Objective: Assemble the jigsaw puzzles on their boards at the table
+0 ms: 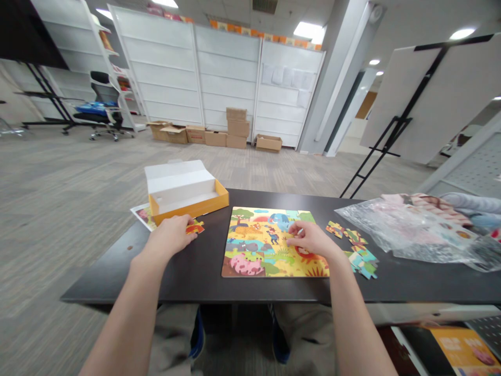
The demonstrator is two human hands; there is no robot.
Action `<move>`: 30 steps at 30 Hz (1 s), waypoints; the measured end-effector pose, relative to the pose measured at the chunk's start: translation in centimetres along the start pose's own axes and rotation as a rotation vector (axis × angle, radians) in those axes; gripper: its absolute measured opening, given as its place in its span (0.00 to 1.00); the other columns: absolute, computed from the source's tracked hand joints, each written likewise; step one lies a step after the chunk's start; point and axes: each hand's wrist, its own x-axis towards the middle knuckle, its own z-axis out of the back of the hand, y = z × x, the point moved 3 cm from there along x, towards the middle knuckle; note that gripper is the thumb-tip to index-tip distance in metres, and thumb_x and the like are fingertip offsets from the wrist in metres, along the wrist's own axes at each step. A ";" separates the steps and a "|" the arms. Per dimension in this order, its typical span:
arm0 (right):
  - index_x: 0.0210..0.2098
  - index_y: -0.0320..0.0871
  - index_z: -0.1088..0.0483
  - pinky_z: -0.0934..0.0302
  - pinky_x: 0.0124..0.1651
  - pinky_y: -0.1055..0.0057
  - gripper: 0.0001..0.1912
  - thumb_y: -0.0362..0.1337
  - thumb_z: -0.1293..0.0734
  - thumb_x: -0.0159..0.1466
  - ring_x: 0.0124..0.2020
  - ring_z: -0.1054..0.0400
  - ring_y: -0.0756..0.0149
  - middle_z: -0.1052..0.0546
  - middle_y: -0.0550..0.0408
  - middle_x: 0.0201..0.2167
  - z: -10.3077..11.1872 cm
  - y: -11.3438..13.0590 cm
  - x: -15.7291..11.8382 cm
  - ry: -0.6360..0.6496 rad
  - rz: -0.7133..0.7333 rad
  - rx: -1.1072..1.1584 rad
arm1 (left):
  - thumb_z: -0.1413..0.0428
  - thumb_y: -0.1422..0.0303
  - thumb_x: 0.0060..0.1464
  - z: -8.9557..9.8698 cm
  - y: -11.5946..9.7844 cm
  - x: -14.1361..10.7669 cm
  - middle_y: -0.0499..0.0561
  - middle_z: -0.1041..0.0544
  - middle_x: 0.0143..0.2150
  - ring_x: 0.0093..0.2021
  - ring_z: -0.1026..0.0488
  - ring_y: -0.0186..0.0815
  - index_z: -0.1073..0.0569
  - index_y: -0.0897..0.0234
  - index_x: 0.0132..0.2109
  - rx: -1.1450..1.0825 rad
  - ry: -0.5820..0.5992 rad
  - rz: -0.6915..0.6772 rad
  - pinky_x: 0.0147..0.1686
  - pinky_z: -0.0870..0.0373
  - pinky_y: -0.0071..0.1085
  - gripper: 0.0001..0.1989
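Observation:
On the dark table lies a colourful animal puzzle board (250,245). Over its right part is my right hand (309,239), fingers curled with the thumb and fingertips close together; whether a small piece is between them I cannot make out. My left hand (174,235) is left of the board, fingers closed at a red and yellow puzzle piece (195,226), in front of the box. Several loose puzzle pieces (355,237) lie right of the board, some partly behind my right wrist.
An open yellow box (191,203) with a white inside stands at the table's back left, on a printed sheet (143,215). Clear plastic bags with cloth (422,230) cover the right side. The table's front edge (242,301) is near my legs.

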 end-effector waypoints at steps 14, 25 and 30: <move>0.28 0.42 0.28 0.39 0.26 0.75 0.09 0.40 0.26 0.57 0.24 0.31 0.69 0.24 0.56 0.23 -0.4 0.4 -0.1 0.070 -0.011 0.097 | 0.41 0.59 0.50 0.0 0.3 0.2 0.59 0.18 0.47 0.48 0.22 0.50 0.26 0.62 0.49 -0.094 0.033 0.012 0.42 0.29 0.35 0.20; 0.31 0.41 0.27 0.38 0.28 0.74 0.12 0.44 0.28 0.59 0.26 0.30 0.68 0.23 0.54 0.25 0.0 0.5 -0.3 0.062 0.014 0.116 | 0.45 0.59 0.47 1.6 -0.7 -0.2 0.53 0.22 0.37 0.36 0.23 0.42 0.26 0.65 0.48 -0.413 -0.048 -0.079 0.38 0.27 0.35 0.21; 0.33 0.41 0.27 0.38 0.26 0.74 0.14 0.46 0.29 0.59 0.25 0.30 0.68 0.23 0.54 0.26 0.3 0.3 -0.4 0.055 0.010 0.162 | 0.42 0.57 0.46 2.9 -1.7 -0.7 0.52 0.21 0.37 0.34 0.21 0.41 0.27 0.65 0.45 -0.743 -0.080 -0.083 0.37 0.24 0.36 0.22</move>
